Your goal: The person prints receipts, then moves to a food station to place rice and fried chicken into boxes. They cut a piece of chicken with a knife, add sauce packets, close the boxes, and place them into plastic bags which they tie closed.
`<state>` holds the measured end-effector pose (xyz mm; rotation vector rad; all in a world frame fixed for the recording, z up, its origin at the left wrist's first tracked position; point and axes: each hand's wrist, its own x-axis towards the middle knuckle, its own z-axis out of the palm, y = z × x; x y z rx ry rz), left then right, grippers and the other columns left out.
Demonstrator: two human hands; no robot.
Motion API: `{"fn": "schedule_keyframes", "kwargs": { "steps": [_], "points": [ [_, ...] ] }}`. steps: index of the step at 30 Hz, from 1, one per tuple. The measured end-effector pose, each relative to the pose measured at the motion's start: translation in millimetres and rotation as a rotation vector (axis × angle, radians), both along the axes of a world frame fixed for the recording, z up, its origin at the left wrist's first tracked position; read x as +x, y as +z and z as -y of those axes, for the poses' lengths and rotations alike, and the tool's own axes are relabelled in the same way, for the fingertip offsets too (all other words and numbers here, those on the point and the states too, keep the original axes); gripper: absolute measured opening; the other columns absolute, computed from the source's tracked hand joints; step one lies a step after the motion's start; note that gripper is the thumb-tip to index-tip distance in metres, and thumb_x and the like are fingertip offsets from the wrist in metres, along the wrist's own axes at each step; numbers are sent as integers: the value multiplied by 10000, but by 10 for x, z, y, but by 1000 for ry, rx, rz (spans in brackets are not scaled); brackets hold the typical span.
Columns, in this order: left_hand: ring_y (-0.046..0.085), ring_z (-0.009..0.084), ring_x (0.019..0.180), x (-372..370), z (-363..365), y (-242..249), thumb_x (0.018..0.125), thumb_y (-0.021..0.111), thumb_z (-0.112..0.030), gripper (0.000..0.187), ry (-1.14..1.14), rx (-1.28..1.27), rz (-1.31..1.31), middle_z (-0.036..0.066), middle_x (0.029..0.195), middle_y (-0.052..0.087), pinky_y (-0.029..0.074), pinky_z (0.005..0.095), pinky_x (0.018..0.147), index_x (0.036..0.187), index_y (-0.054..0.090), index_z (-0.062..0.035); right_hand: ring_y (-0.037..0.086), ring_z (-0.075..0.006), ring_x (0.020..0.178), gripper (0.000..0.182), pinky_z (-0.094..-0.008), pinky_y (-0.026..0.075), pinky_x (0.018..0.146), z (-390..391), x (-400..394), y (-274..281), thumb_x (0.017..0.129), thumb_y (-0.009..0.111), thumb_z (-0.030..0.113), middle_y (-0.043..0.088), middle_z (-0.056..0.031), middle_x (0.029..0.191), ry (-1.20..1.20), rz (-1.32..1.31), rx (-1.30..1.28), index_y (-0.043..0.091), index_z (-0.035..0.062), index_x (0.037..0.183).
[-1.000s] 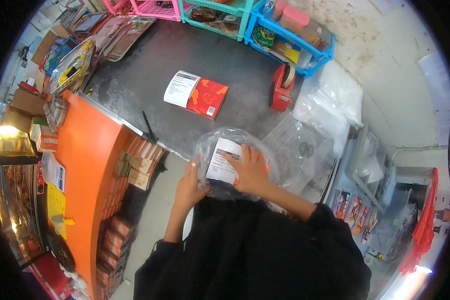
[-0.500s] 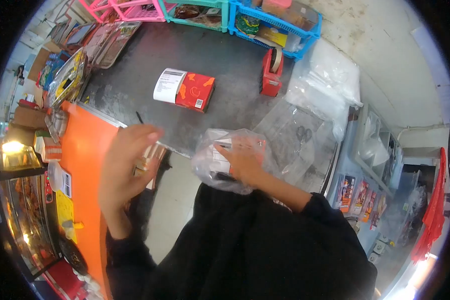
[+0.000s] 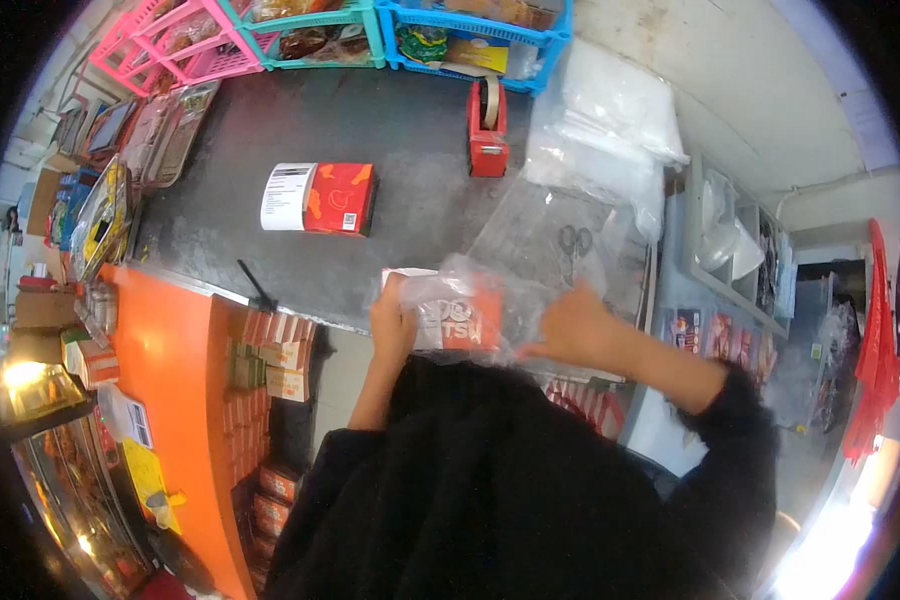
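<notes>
Okay, orange-red and white cardboard box [image 3: 473,322], rectangular, bold white lettering, sits inside a clear, crinkly plastic bag [image 3: 527,303] at the near edge of the dark grey, smooth, scuffed table [image 3: 240,215], right by the person's front. Bag is thin, glossy, wrinkled over the print, loose at the right.

Left hand [image 3: 392,318] curled partly closed round the bag and box at their left end; forearm nearly upright, leaning slightly right. Right hand [image 3: 577,328] mostly closed, gripping loose bag at the right side, thumb toward the box; forearm slants in from lower right. Exact fingertip contact hidden. Both sleeves black, matte fabric.

Farther back: red printed cardboard box [image 3: 342,198], white paper label [image 3: 288,198] over its left part. Red tape dispenser [image 3: 488,150], blocky, tan roll upright. Beside it, glossy whitish plastic stack [image 3: 610,115]. Dark-handled scissors [image 3: 574,242] lie near a flat, see-through plastic sheet [image 3: 525,222].
</notes>
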<state>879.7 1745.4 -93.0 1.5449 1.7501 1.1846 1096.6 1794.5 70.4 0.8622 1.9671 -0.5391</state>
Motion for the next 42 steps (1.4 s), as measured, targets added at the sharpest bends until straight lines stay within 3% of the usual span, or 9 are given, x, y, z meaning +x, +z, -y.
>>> {"fn": "schedule_keyframes", "kwargs": {
  "steps": [7, 12, 16, 22, 26, 31, 32, 34, 42],
  "points": [
    [535, 414, 685, -30, 31, -154, 680, 430, 28, 196, -49, 25, -138, 230, 712, 542, 417, 416, 582, 840, 535, -14, 535, -225, 914, 203, -417, 342, 889, -52, 466, 615, 621, 680, 230, 602, -64, 889, 581, -493, 638, 654, 55, 721],
    [499, 405, 629, 50, 57, -199, 702, 457, -28, 114, -1, 30, -195, 233, 686, 537, 357, 460, 555, 727, 556, 22, 428, -291, 1110, 635, -412, 314, 931, 68, 803, 489, 584, 741, 354, 441, -174, 1187, -564, -1948, 535, 522, -28, 1042],
    [494, 409, 616, 54, 85, -207, 689, 439, -12, 125, 36, 91, -172, 231, 666, 530, 347, 469, 548, 719, 555, 26, 230, -390, 1254, 1017, -452, 157, 1041, 286, 840, -978, 581, 722, 478, 287, -237, 1316, -482, -945, 737, 227, -3, 1328],
    [499, 400, 708, 158, 5, -127, 643, 391, 12, 228, -47, 67, 122, 241, 757, 515, 388, 427, 604, 833, 516, 0, 445, -227, 1063, 598, -365, 376, 917, 384, -680, -2472, 765, 625, 295, 454, -90, 1162, -810, -1837, 27, 391, 21, 1242],
    [553, 293, 744, 150, 86, -314, 722, 489, -79, 205, 13, -81, -59, 152, 794, 569, 422, 384, 665, 919, 516, -32, 490, -227, 1013, 347, -333, 420, 880, 325, -709, -1689, 832, 492, 121, 500, -87, 1071, -1170, -1994, -420, 452, 7, 1157],
    [500, 220, 973, -292, 224, -1555, 822, 525, -209, 437, -688, -456, 261, 130, 1063, 507, 394, 328, 856, 1182, 418, 14, 502, -218, 964, 241, -339, 434, 845, 433, -763, -1837, 860, 456, 144, 517, -92, 1001, -1375, -1809, -588, 501, 16, 1059],
    [417, 246, 1103, 128, 296, -755, 804, 578, -232, 596, -13, -269, 686, 171, 1195, 418, 316, 345, 951, 1270, 306, 21, 504, -216, 952, 223, -341, 438, 837, 422, -769, -1904, 867, 446, 150, 521, -93, 984, -1416, -1764, -623, 513, 18, 1034],
    [388, 256, 1140, -26, 236, -60, 803, 575, -228, 607, -354, -229, 654, 189, 1225, 394, 298, 363, 962, 1281, 292, 18, 547, -163, 878, 217, -273, 452, 738, 561, -728, -3181, 866, 491, 239, 586, -82, 903, -1477, -1364, -317, 572, 48, 932],
    [450, 273, 1086, 2, -454, -56, 801, 481, -271, 472, -1072, 229, -551, 171, 1183, 454, 351, 400, 891, 1200, 425, -27, 530, -279, 949, 374, -401, 419, 829, 178, -689, -531, 804, 531, 345, 580, -185, 936, -859, -978, -200, 565, 94, 1079]
  ]
}}
